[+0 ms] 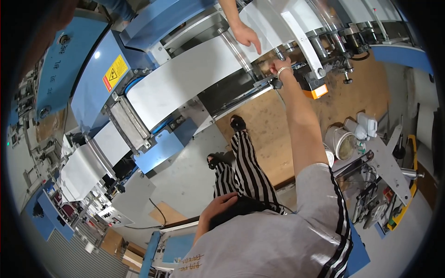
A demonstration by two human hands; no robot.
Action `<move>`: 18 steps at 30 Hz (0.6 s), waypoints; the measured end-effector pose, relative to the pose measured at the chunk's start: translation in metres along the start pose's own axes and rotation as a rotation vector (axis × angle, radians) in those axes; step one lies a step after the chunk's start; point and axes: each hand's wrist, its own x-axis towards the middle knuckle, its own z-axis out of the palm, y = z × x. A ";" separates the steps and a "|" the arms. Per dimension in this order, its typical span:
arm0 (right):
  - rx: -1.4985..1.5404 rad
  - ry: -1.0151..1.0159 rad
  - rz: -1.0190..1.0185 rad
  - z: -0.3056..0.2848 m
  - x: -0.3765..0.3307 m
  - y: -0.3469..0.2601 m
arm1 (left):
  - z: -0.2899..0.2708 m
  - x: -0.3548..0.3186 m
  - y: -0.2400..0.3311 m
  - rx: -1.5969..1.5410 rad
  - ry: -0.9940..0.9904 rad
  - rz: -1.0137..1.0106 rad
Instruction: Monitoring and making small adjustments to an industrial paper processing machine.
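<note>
My right hand [281,66] reaches far forward into a printing-type machine, a bracelet on its wrist. Its fingers are curled by the end of a thin metal roller [279,53]; what they pinch is too small to make out. Just beyond it, a co-worker's hand [246,35] comes in from the far side, index finger stretched toward the same spot. A wide white paper web [185,76] runs through the machine to the left of these hands. Down by my waist rests my left hand [219,206], its fingers stretched out and holding nothing.
A grey bracket arm [300,41] and an orange-and-black box [317,90] flank my right hand. White buckets [340,141] and bottles stand on the right, beside a yellow-edged tray of tools [394,204]. Blue machine housings [99,88] fill the left.
</note>
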 end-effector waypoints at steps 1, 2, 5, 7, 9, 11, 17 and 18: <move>-0.013 0.013 -0.008 0.002 -0.002 -0.003 | 0.001 0.000 -0.003 0.005 0.005 -0.008; -0.026 0.026 -0.016 0.005 -0.004 -0.005 | 0.002 -0.001 -0.004 -0.003 0.010 -0.009; -0.047 0.010 0.001 0.002 0.002 -0.003 | 0.003 -0.002 -0.006 -0.024 0.012 -0.013; -0.069 -0.021 -0.012 0.001 0.001 -0.004 | 0.003 -0.001 -0.008 -0.034 0.011 -0.009; -0.088 0.014 -0.012 0.003 0.005 0.000 | 0.003 -0.003 -0.007 -0.032 0.018 -0.027; -0.094 0.007 -0.017 0.004 0.008 0.003 | 0.003 -0.005 -0.005 -0.029 0.022 -0.042; -0.107 0.047 -0.022 0.009 0.002 0.001 | 0.004 -0.010 -0.013 -0.088 0.031 -0.102; -0.095 0.055 -0.025 0.010 0.001 0.001 | 0.004 -0.010 -0.015 -0.082 0.032 -0.093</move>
